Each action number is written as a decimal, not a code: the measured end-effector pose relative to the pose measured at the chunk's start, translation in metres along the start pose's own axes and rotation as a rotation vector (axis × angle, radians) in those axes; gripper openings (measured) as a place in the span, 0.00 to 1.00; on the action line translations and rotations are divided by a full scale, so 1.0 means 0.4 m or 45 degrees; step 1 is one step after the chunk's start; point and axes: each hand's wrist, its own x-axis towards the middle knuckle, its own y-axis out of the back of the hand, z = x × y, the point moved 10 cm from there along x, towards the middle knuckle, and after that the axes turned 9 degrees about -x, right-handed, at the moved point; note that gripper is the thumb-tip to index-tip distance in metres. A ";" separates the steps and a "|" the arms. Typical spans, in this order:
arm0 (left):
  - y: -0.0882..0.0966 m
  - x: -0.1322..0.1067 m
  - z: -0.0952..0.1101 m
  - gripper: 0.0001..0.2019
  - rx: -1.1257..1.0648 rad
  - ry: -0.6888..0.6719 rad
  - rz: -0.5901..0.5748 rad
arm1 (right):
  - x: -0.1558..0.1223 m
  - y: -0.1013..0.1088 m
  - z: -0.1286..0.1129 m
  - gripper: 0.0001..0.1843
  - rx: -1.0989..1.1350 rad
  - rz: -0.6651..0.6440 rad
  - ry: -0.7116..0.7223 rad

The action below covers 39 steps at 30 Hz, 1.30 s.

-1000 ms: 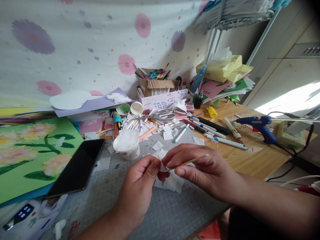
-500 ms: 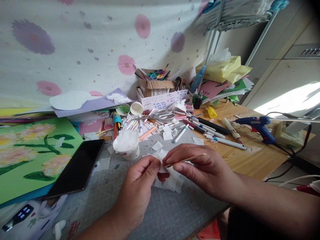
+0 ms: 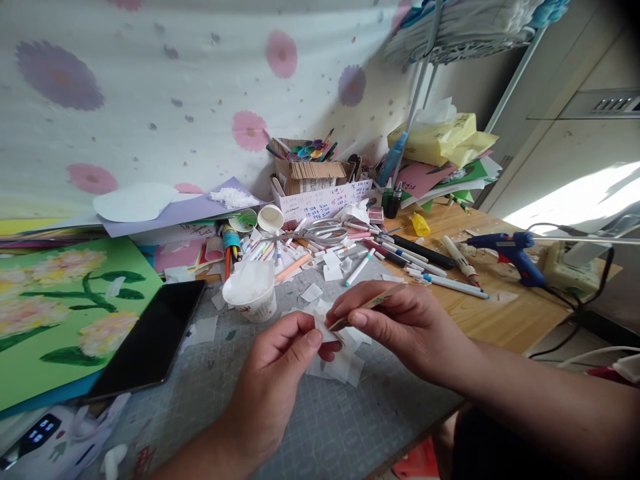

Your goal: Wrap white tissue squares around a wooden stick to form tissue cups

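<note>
My left hand [image 3: 273, 373] pinches a small piece of white tissue paper [image 3: 325, 331] between thumb and forefinger above the grey cutting mat [image 3: 320, 427]. My right hand [image 3: 400, 327] grips a thin wooden stick [image 3: 373, 303], its tip pressed against that paper piece. Under both hands lies a small heap of white paper squares [image 3: 345, 363]. A white cup [image 3: 250, 293] holding tissue stands just beyond my left hand.
A black phone [image 3: 150, 340] lies left on the mat beside a green flower picture [image 3: 65, 307]. Markers, pens and scissors [image 3: 325, 233] crowd the back. A blue glue gun [image 3: 510, 250] with its cable sits right on the wooden desk [image 3: 480, 313]. A cardboard box [image 3: 310, 173] stands by the wall.
The stick has tilted more upright and my right hand has shifted slightly towards the left hand; the left hand keeps its pinch on the paper.
</note>
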 end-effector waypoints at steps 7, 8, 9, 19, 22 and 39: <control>0.009 0.004 -0.005 0.06 0.037 0.013 0.052 | 0.002 0.002 0.016 0.06 0.136 0.004 -0.055; 0.010 0.005 -0.005 0.06 0.042 0.011 0.061 | 0.002 0.003 0.013 0.06 0.143 0.001 -0.043; 0.010 0.007 -0.003 0.06 0.049 0.005 0.067 | 0.001 0.002 0.008 0.06 0.135 -0.006 -0.024; 0.013 0.004 0.003 0.07 0.157 -0.029 0.060 | 0.000 0.020 0.008 0.07 -0.110 0.091 0.004; 0.015 0.004 0.004 0.07 0.150 -0.036 0.068 | 0.002 0.050 0.046 0.10 -0.090 0.174 -0.125; 0.037 0.001 -0.002 0.06 0.009 -0.044 0.146 | 0.006 0.084 0.101 0.04 -0.529 0.001 -0.214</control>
